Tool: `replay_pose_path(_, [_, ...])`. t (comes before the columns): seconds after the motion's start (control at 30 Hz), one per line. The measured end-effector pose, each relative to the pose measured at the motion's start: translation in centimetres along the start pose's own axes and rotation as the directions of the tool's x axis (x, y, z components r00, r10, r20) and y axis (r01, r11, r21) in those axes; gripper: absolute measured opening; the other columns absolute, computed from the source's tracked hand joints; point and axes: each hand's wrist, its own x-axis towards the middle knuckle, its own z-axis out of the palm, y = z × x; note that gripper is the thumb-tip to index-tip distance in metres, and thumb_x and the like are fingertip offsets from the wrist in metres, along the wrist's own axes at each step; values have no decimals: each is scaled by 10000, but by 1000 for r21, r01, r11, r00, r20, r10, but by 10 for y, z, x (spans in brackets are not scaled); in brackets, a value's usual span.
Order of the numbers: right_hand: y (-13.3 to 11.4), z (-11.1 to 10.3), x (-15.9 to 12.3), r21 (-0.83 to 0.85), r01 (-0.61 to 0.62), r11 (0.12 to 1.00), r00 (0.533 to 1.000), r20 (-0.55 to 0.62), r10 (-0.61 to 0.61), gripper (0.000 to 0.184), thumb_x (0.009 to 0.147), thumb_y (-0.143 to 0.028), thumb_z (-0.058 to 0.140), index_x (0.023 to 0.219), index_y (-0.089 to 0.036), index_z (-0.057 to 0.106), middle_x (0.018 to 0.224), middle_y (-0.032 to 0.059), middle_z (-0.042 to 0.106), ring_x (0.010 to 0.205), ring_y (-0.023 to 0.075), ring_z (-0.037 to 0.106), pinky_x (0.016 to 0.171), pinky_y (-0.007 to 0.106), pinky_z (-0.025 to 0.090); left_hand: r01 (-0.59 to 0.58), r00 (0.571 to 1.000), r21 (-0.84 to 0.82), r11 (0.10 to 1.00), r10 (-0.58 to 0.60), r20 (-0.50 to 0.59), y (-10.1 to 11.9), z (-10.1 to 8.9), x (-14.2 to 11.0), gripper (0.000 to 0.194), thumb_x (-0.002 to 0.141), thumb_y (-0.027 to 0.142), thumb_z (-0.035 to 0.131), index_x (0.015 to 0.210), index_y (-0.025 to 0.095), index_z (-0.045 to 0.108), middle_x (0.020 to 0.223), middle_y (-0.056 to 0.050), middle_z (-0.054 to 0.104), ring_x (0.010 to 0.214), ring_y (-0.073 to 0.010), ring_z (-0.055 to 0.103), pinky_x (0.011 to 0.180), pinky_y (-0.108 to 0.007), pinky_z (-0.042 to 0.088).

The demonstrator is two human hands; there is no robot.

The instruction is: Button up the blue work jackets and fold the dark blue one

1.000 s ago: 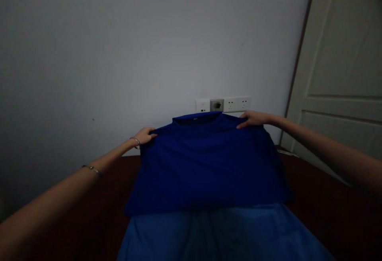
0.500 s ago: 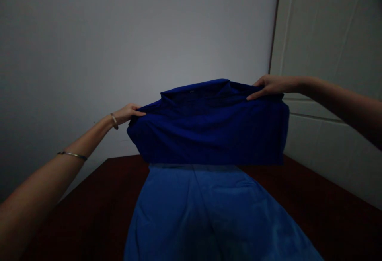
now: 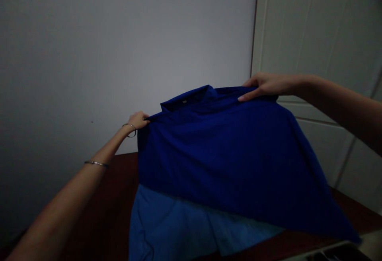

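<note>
A dark blue shirt [image 3: 221, 149] hangs spread between my two hands, its collar with a small label at the top. My left hand [image 3: 139, 120], with a bangle at the wrist, pinches the left shoulder. At the right shoulder my right hand [image 3: 262, 86] grips the cloth between thumb and fingers. The shirt's lower edge slants down to the right. Lighter blue trousers [image 3: 176, 225] lie flat beneath it, their upper part covered by the shirt.
A dark red-brown table [image 3: 98, 205] carries the trousers. Behind it rises a pale wall [image 3: 134, 46], with a white panelled door [image 3: 301, 42] to the right. A pale-edged object with a dark middle [image 3: 337, 252] shows at the lower right corner, too blurred to name.
The shirt has dropped open to a longer spread, its lower right corner swinging out to the right and covering more of the trousers. Both hands keep their hold; the view has turned slightly right.
</note>
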Motion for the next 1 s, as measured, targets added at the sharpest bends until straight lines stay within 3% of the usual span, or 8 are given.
replay_pose_path(0.13, [-38,-9,9,22,-20,1000,1000,21,20,364,572,-514,700,762,-204,679,540,11,620,508,166,597,391,236,479,45,997,175,983,-32,-76,6,-1,13,289,704,297,504,902,218,698,928,-113,659,924,-281,579,759,-337,442])
replay_pose_path(0.3, [-47,-20,12,-14,-22,1000,999,-39,21,378,594,-509,687,831,-215,690,603,21,643,615,201,624,458,266,516,171,972,3,985,-169,-164,24,1,30,291,732,252,461,933,204,666,956,-119,660,903,-277,594,727,-352,459])
replay_pose_path(0.4, [-57,-12,-22,-82,-31,996,991,-131,21,383,618,-514,663,864,-222,694,613,25,647,656,221,631,479,281,523,131,944,-223,966,-190,-271,33,-8,21,242,725,201,448,855,170,650,871,-117,670,844,-259,616,700,-336,470])
replay_pose_path(0.47, [-71,-2,-61,-134,-33,990,980,-197,7,383,628,-516,650,873,-225,694,610,27,649,661,226,631,477,284,521,71,937,-457,887,-216,-274,39,-22,6,216,719,161,436,832,154,619,763,-93,665,693,-213,635,624,-302,483])
replay_pose_path(0.57, [-84,17,-116,-164,-61,985,962,-272,15,382,630,-523,641,852,-216,693,621,34,657,634,216,629,459,273,507,-22,949,-776,630,-232,-215,57,-40,-11,210,725,112,412,877,133,557,673,-52,626,497,-141,603,501,-251,481])
replay_pose_path(0.7, [-70,33,-153,-81,-153,985,947,-296,123,400,606,-537,647,805,-192,685,635,38,659,531,178,607,406,242,466,-99,973,-938,334,-165,-161,97,-33,-1,202,745,85,398,913,114,506,602,-26,576,469,-123,598,463,-232,494])
replay_pose_path(0.83, [-49,39,-165,2,-150,989,936,-322,142,404,604,-530,648,827,-195,686,689,31,675,544,166,613,457,245,491,-118,984,-967,226,-107,-145,136,-15,23,189,769,101,390,931,103,488,561,-25,565,461,-134,598,452,-246,508])
replay_pose_path(1.0, [-23,37,-169,-8,-121,993,919,-378,109,421,627,-512,640,874,-177,697,717,34,687,614,195,631,510,269,518,-173,975,-963,206,-104,-197,176,2,56,201,789,122,369,948,111,492,656,-46,597,505,-134,618,468,-247,521])
